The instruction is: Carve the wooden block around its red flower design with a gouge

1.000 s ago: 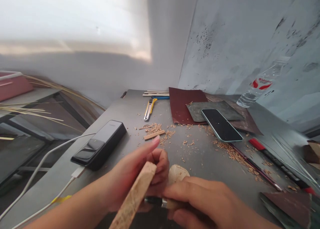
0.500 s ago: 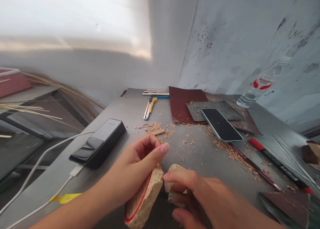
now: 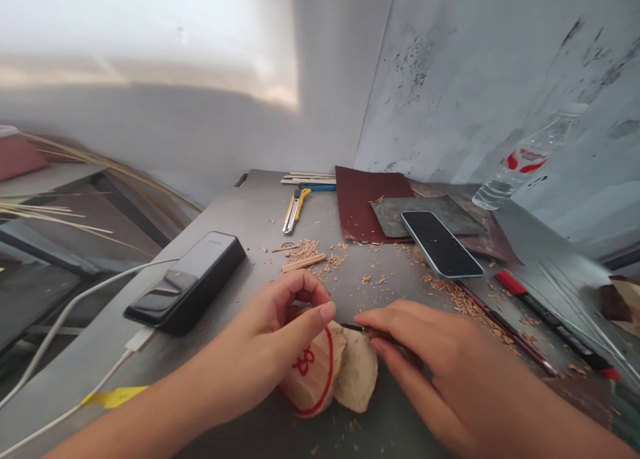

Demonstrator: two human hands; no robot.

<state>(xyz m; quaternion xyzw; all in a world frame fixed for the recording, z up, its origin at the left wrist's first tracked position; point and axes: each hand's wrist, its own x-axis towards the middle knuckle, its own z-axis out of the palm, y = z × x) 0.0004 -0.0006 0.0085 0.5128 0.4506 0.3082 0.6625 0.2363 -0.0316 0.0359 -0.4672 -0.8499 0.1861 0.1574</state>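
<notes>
My left grip (image 3: 270, 332) is curled closed around a rounded wooden block (image 3: 311, 372), with the thumb lying across its top. I am holding the block low over the bench (image 3: 260, 212), just in front of me, though I cannot tell whether its lower edge is touching the surface. Its long axis is running away from me, leaning slightly right. The face turned toward me is bearing a red outline and a small red drawn mark. A pale, rounded wood face (image 3: 356, 372) is sitting directly against its right side, and I cannot make out whether this is a separate piece or part of the same block.

My right grip (image 3: 450, 359) is closed around a carving knife (image 3: 363, 329), with its handle hidden in my fingers. Its dark blade is pointing left, just above the top of the pale wood.

Ahead, wood shavings (image 3: 305, 251) are lying scattered across the bench, between a black power bank (image 3: 187, 282) and a smartphone (image 3: 441, 244) resting on sheets of sandpaper (image 3: 373, 205). A clear plastic bottle (image 3: 515, 169) is holding a little water in its lower end. At the left edge, a red container (image 3: 17, 155) is cut off by the frame, so I cannot see inside it.
</notes>
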